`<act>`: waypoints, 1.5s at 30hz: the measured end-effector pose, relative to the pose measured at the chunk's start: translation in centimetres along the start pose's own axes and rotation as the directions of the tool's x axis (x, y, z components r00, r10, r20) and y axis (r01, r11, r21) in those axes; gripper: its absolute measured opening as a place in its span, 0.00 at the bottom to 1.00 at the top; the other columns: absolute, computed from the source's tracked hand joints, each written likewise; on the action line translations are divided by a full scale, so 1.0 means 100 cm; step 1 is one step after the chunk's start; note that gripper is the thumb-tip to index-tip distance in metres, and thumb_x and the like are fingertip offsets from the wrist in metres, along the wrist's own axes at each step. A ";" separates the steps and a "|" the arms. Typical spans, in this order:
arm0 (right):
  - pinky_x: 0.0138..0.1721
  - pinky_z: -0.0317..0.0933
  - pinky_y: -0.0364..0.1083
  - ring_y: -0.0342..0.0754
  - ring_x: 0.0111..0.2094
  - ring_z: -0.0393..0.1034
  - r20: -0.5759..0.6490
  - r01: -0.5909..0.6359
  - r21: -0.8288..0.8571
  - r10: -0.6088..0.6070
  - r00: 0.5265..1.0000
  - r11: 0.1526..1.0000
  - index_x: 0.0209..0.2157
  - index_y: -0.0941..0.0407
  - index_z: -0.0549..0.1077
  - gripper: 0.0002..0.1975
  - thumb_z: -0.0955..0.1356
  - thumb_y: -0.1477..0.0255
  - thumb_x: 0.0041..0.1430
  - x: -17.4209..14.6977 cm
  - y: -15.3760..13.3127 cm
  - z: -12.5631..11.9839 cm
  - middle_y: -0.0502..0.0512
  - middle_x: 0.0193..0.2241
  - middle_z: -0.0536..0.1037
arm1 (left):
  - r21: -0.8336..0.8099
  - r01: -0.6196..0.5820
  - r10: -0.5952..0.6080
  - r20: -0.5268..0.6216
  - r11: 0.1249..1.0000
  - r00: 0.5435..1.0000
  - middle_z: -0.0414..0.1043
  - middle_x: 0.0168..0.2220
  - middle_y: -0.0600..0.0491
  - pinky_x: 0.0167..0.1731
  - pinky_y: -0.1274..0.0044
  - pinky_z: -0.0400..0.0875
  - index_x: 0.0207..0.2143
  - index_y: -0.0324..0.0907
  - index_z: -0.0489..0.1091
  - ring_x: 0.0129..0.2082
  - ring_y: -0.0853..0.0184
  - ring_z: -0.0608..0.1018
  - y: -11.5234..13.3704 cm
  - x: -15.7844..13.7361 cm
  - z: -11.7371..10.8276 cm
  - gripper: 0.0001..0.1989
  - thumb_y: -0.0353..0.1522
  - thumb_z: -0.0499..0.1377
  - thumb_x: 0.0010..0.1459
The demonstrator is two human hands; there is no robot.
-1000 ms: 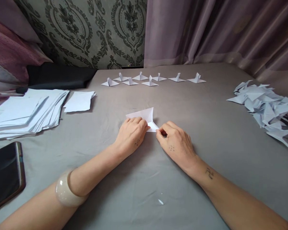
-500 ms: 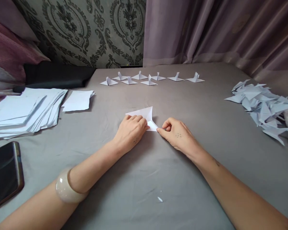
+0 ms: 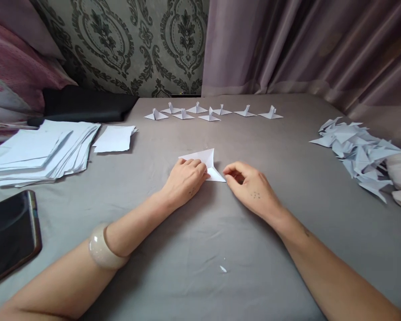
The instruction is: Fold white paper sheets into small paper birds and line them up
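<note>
A partly folded white sheet of paper [image 3: 202, 156] lies at the middle of the table, with raised flaps and a pointed corner towards the right. My left hand [image 3: 187, 180] is closed over its left and near part, fingers curled on the paper and hiding some of its folds. At the pointed corner hovers my right hand [image 3: 249, 183], its thumb and forefinger bent with a small gap between their tips. The paper's corner shows just beyond those fingertips, not between them.
Several folded paper cranes [image 3: 210, 115] stand in rows at the back. More folded paper pieces [image 3: 357, 147] are heaped on the right. Left are a stack of paper sheets [image 3: 36, 151], smaller squares [image 3: 115, 139] and a phone [image 3: 11, 236]. A paper scrap [image 3: 223, 269] lies in front.
My right hand has come slightly away from the paper's corner, and its thumb and forefinger have parted a little. My left hand stays on the paper. The whole view has shifted slightly.
</note>
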State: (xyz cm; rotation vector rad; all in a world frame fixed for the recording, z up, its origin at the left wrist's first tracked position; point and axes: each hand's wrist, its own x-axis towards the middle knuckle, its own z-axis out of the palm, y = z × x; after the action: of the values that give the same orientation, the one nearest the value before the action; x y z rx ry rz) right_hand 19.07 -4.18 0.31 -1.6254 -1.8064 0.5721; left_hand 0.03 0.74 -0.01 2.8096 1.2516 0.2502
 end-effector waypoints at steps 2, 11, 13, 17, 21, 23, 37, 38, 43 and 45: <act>0.37 0.61 0.43 0.44 0.34 0.69 0.024 0.153 -0.051 -0.151 0.988 0.987 0.36 0.54 0.73 0.12 0.61 0.80 0.58 -0.006 -0.007 0.007 0.52 0.35 0.76 | -0.018 0.002 -0.002 -0.014 1.000 1.000 0.72 0.34 0.51 0.38 0.72 0.59 0.35 0.39 0.67 0.36 0.64 0.74 0.000 -0.001 0.001 0.11 0.34 0.48 0.66; 0.35 0.59 0.46 0.49 0.36 0.63 0.191 0.304 -0.414 -0.245 0.951 0.858 0.38 0.57 0.73 0.14 0.59 0.83 0.59 -0.023 -0.019 0.019 0.57 0.36 0.71 | -0.286 0.141 -0.179 -0.114 0.948 0.977 0.73 0.34 0.53 0.31 0.75 0.60 0.45 0.42 0.61 0.30 0.67 0.73 -0.013 -0.010 0.014 0.10 0.32 0.51 0.61; 0.35 0.59 0.46 0.49 0.35 0.61 0.196 0.318 -0.431 -0.257 0.946 0.844 0.38 0.57 0.73 0.13 0.59 0.81 0.61 -0.022 -0.018 0.020 0.57 0.35 0.70 | -0.316 0.178 -0.219 -0.100 0.932 0.971 0.71 0.30 0.54 0.29 0.76 0.59 0.45 0.42 0.61 0.28 0.67 0.72 -0.014 -0.011 0.015 0.10 0.30 0.49 0.61; 0.37 0.59 0.47 0.49 0.36 0.60 0.192 0.330 -0.427 -0.272 0.943 0.842 0.46 0.57 0.72 0.15 0.59 0.77 0.63 -0.020 -0.018 0.023 0.57 0.37 0.69 | -0.339 0.188 -0.235 -0.103 0.922 0.967 0.70 0.28 0.54 0.28 0.76 0.57 0.46 0.41 0.61 0.27 0.68 0.71 -0.013 -0.010 0.016 0.11 0.28 0.47 0.61; 0.40 0.59 0.49 0.51 0.39 0.60 0.193 0.328 -0.452 -0.268 0.944 0.829 0.52 0.57 0.69 0.18 0.59 0.73 0.63 -0.019 -0.019 0.024 0.59 0.40 0.69 | -0.353 0.176 -0.227 -0.109 0.919 0.968 0.69 0.28 0.54 0.29 0.76 0.58 0.46 0.41 0.61 0.27 0.68 0.71 -0.013 -0.009 0.016 0.11 0.27 0.47 0.61; 0.40 0.59 0.50 0.52 0.39 0.60 0.198 0.332 -0.470 -0.268 0.943 0.818 0.53 0.58 0.68 0.18 0.59 0.72 0.63 -0.019 -0.021 0.024 0.60 0.41 0.69 | -0.351 0.177 -0.229 -0.113 0.919 0.967 0.69 0.27 0.55 0.29 0.76 0.58 0.46 0.41 0.61 0.27 0.68 0.71 -0.013 -0.009 0.016 0.11 0.27 0.47 0.61; 0.36 0.56 0.48 0.49 0.35 0.63 0.095 0.321 -0.563 -0.326 0.941 0.762 0.30 0.57 0.72 0.10 0.61 0.75 0.62 -0.022 -0.017 0.012 0.57 0.33 0.73 | -0.392 0.148 -0.219 -0.145 0.908 0.965 0.75 0.35 0.52 0.36 0.74 0.64 0.47 0.43 0.62 0.33 0.68 0.75 -0.010 -0.015 0.006 0.12 0.28 0.48 0.61; 0.36 0.55 0.48 0.50 0.35 0.63 0.048 0.303 -0.553 -0.333 0.942 0.776 0.31 0.57 0.72 0.08 0.62 0.73 0.62 -0.020 -0.015 0.011 0.57 0.34 0.74 | -0.410 0.134 -0.217 -0.164 0.902 0.962 0.75 0.37 0.52 0.38 0.73 0.64 0.47 0.43 0.62 0.34 0.68 0.75 -0.009 -0.016 0.004 0.12 0.28 0.48 0.61; 0.44 0.52 0.50 0.53 0.44 0.61 -0.124 0.263 -0.523 -0.377 0.918 0.811 0.44 0.57 0.69 0.14 0.69 0.68 0.57 -0.012 -0.008 0.005 0.59 0.44 0.74 | -0.509 0.013 -0.176 -0.274 0.860 0.945 0.78 0.40 0.53 0.46 0.72 0.63 0.46 0.45 0.64 0.43 0.67 0.76 0.001 -0.017 -0.002 0.10 0.29 0.52 0.62; 0.47 0.50 0.50 0.53 0.45 0.61 -0.093 0.304 -0.526 -0.409 0.908 0.794 0.43 0.56 0.69 0.11 0.68 0.71 0.57 -0.011 -0.006 0.005 0.57 0.43 0.75 | -0.517 -0.010 -0.170 -0.301 0.856 0.938 0.79 0.37 0.53 0.48 0.70 0.61 0.45 0.44 0.65 0.41 0.67 0.77 0.002 -0.016 0.000 0.09 0.30 0.53 0.62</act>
State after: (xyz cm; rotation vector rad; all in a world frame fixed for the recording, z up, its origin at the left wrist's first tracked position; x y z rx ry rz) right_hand 18.32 -5.33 0.21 -1.5135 -2.1442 -0.2602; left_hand -0.90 -0.57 -0.19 2.3026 1.1338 0.9449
